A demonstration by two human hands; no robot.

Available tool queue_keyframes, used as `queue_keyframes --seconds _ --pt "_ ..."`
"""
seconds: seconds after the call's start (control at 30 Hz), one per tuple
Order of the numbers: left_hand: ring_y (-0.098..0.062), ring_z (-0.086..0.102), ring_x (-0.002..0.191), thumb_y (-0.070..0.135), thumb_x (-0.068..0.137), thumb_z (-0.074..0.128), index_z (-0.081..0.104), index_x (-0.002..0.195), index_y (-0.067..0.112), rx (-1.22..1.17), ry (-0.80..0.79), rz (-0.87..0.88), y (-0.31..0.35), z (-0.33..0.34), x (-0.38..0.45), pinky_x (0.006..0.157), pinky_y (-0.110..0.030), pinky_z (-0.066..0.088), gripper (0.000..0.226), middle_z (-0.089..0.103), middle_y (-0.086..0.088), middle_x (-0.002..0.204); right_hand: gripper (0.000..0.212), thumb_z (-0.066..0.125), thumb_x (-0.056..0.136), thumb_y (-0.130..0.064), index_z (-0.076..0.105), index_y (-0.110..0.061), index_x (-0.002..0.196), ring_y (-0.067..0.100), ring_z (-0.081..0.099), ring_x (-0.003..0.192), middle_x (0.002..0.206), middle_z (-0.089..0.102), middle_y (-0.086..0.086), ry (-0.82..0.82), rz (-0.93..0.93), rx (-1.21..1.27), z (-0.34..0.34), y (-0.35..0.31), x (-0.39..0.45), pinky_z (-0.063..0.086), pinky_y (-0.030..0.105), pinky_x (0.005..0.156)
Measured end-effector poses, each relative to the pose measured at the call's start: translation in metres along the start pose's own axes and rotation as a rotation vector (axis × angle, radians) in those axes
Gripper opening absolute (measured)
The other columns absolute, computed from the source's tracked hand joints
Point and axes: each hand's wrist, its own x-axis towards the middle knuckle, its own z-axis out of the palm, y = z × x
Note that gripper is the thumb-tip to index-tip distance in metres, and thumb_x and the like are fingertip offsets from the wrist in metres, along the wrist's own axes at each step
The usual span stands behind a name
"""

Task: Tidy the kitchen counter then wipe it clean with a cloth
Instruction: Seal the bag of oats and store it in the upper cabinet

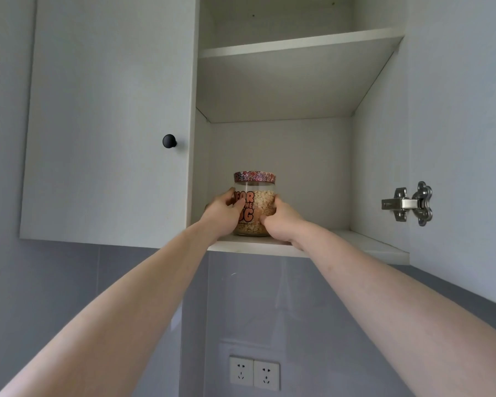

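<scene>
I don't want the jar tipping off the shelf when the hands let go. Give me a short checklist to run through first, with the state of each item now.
1. Jar upright: ok.
2. Lid on: ok; whether it is tight, cannot tell.
3. Jar base fully on the bottom shelf: cannot tell; the hands hide the base, and it sits near the front edge.
4. Both hands holding: ok; left hand and right hand grip opposite sides.
5. Room behind to push the jar deeper: ok.
6. Headroom under the upper shelf: ok.
</scene>
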Motion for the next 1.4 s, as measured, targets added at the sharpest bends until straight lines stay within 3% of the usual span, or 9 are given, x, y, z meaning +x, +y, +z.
queue_keyframes --seconds 0.27,0.4,0.5,0.63,0.77,0.9,1.17,1.3,1.4 --pt "-0.019 0.062 0.12 0.025 0.099 0.063 0.06 0.14 0.024 0.127 0.167 0.02 -0.006 0.003 -0.013 0.091 -0.025 0.045 0.041 0.066 0.004 0.133 0.049 0.06 0.097 -0.02 0.047 -0.019 0.144 0.027 0.056 0.126 0.139 0.059 0.001 0.057 -0.019 -0.123 -0.003 -0.006 -0.012 0.044 0.03 0.099" --pt "-0.02 0.059 0.126 0.028 0.099 0.06 0.057 0.142 0.029 0.251 0.227 0.064 -0.007 0.003 -0.031 0.099 -0.036 0.05 0.043 0.062 0.008 0.138 0.044 0.057 0.091 -0.008 0.057 -0.017 0.134 0.028 0.059 0.117 0.131 0.064 0.006 0.195 -0.04 -0.134 -0.005 -0.013 -0.032 0.049 0.031 0.094" --pt "-0.02 0.055 0.129 0.029 0.099 0.059 0.047 0.145 0.028 0.29 0.204 0.11 -0.007 0.002 -0.057 0.102 -0.038 0.049 0.048 0.057 0.008 0.142 0.062 0.055 0.087 -0.001 0.052 -0.024 0.145 0.028 0.062 0.117 0.138 0.061 0.007 0.304 -0.106 -0.053 -0.011 -0.016 -0.048 0.053 0.034 0.098" --pt "-0.011 0.048 0.129 0.024 0.099 0.057 0.049 0.138 0.028 0.199 0.173 0.208 -0.008 -0.003 -0.114 0.108 -0.032 0.041 0.039 0.054 0.012 0.138 0.058 0.046 0.093 0.008 0.059 -0.026 0.137 0.005 0.063 0.102 0.129 0.058 -0.004 0.393 -0.376 0.232 -0.018 -0.01 -0.1 0.044 0.005 0.077" --pt "0.002 0.048 0.124 0.02 0.097 0.06 0.056 0.129 0.033 0.187 0.066 0.254 -0.023 -0.014 -0.187 0.103 -0.019 0.037 0.035 0.055 0.021 0.13 0.049 0.046 0.095 0.01 0.065 -0.024 0.125 0.01 0.066 0.104 0.128 0.058 -0.012 0.408 -0.568 0.298 -0.004 0.03 -0.176 0.053 0.023 0.085" --pt "0.003 0.052 0.119 0.023 0.092 0.068 0.056 0.127 0.032 0.206 -0.059 0.21 -0.057 -0.013 -0.256 0.097 -0.015 0.039 0.038 0.057 0.02 0.127 0.047 0.047 0.096 0.013 0.067 -0.022 0.121 0.015 0.066 0.102 0.126 0.059 -0.008 0.229 -0.537 0.222 0.022 0.083 -0.242 0.049 0.016 0.08" --pt "0.004 0.051 0.115 0.026 0.092 0.067 0.058 0.123 0.036 0.319 -0.3 -0.012 -0.154 0.033 -0.382 0.089 -0.012 0.038 0.034 0.053 0.024 0.118 0.039 0.054 0.098 0.001 0.064 -0.027 0.123 0.004 0.058 0.108 0.119 0.059 -0.011 -0.195 -0.092 0.06 0.073 0.221 -0.361 0.051 0.017 0.086" --pt "0.0 0.05 0.117 0.031 0.094 0.063 0.056 0.125 0.036 0.352 -0.374 -0.187 -0.202 0.062 -0.448 0.092 -0.019 0.039 0.032 0.051 0.023 0.125 0.04 0.062 0.095 -0.012 0.06 -0.039 0.125 -0.007 0.053 0.115 0.127 0.054 -0.025 -0.389 0.112 -0.077 0.095 0.292 -0.414 0.048 0.022 0.1" --pt "-0.004 0.05 0.12 0.033 0.095 0.062 0.055 0.123 0.041 0.343 -0.427 -0.316 -0.23 0.08 -0.486 0.093 -0.023 0.046 0.03 0.051 0.022 0.129 0.041 0.063 0.097 -0.02 0.054 -0.038 0.133 0.0 0.046 0.127 0.132 0.046 -0.025 -0.525 0.233 -0.16 0.106 0.331 -0.444 0.038 0.024 0.108"
